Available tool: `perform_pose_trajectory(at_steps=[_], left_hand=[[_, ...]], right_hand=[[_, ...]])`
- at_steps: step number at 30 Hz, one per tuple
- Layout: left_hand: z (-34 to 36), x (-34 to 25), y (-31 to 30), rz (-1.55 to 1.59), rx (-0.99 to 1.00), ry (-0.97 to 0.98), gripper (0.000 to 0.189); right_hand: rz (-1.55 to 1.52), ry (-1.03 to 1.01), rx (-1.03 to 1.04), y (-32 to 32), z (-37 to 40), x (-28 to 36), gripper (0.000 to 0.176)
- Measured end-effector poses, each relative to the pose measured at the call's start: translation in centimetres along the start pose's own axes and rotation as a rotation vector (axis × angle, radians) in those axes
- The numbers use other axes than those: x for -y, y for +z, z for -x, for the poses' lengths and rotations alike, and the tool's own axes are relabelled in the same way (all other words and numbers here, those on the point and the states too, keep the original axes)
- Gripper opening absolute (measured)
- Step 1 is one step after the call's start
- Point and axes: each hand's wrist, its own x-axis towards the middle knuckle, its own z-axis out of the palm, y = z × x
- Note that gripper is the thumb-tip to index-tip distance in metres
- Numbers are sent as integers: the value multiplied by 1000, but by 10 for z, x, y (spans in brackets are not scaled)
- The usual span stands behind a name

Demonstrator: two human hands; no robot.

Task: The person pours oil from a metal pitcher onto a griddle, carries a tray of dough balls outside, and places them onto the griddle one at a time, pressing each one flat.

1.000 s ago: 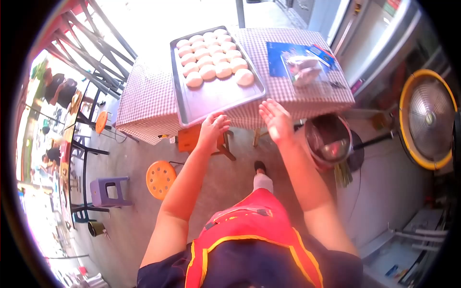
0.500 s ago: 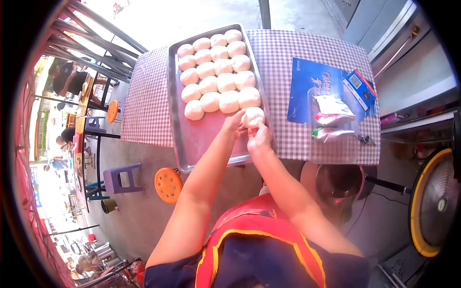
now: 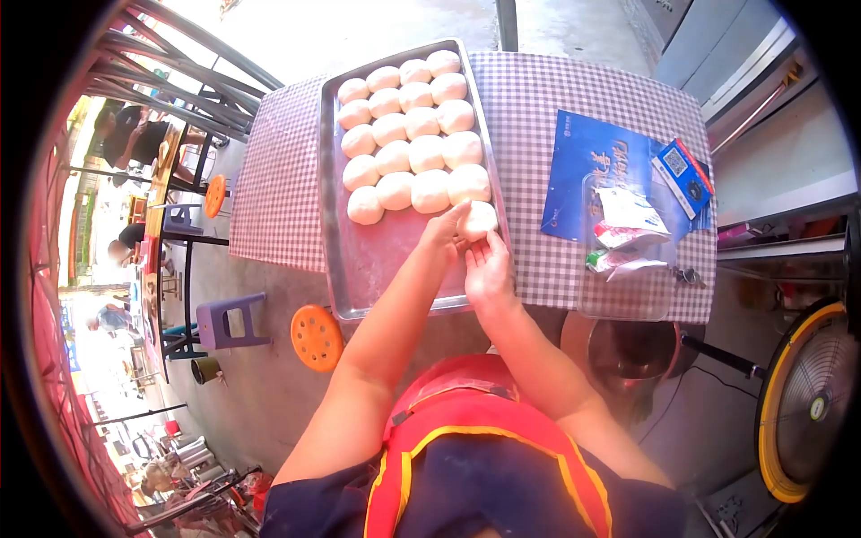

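Note:
Rows of round white dough balls (image 3: 392, 158) fill the far part of a metal tray (image 3: 372, 269), set close against one another. At the near right end of these rows is one more dough ball (image 3: 477, 221). My left hand (image 3: 445, 229) curls round its left side, with the thumb along its upper edge. Below the same ball is my right hand (image 3: 490, 273), palm turned up and fingers apart, the fingertips touching its near edge. Whether the ball rests on the tray is hidden by my fingers.
A checked cloth (image 3: 529, 81) covers the table. Right of the tray lie a blue folder (image 3: 567, 170), a clear plastic box (image 3: 619, 300) with packets (image 3: 628, 220), and a QR-code card (image 3: 683, 179). A fan (image 3: 807, 403), an orange stool (image 3: 317, 338) and a purple stool (image 3: 231, 320) stand around.
My right hand has loosened from the dough ball, its fingers now spread below it. My left hand stays round the ball. The view has shifted slightly.

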Motion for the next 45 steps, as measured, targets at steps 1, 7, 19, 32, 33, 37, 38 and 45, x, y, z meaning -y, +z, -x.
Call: perform_pose_trajectory(at_steps=[1, 7, 19, 32, 33, 37, 38, 45], left_hand=[[2, -9, 2, 15, 37, -56, 36], [-20, -9, -4, -305, 47, -57, 40], [84, 38, 7, -449, -97, 854, 25], [321, 236, -51, -1202, 834, 1698, 47], [338, 257, -58, -1128, 970, 1682, 42], [385, 336, -76, -999, 1064, 1415, 27], [389, 355, -82, -1028, 1072, 1370, 24], [356, 494, -185, -1490, 1248, 814, 19]], right_hand=[[0, 6, 14, -1, 2, 0, 39], [-12, 63, 16, -7, 7, -2, 46], [23, 67, 271, -15, 45, 8, 50], [-333, -212, 441, -259, 303, 16, 50], [-364, -299, 402, -289, 337, 8, 49], [-413, -630, 246, -392, 473, -18, 47], [-404, -703, 184, -421, 508, -25, 45], [-532, -1131, -44, -623, 698, -143, 31]])
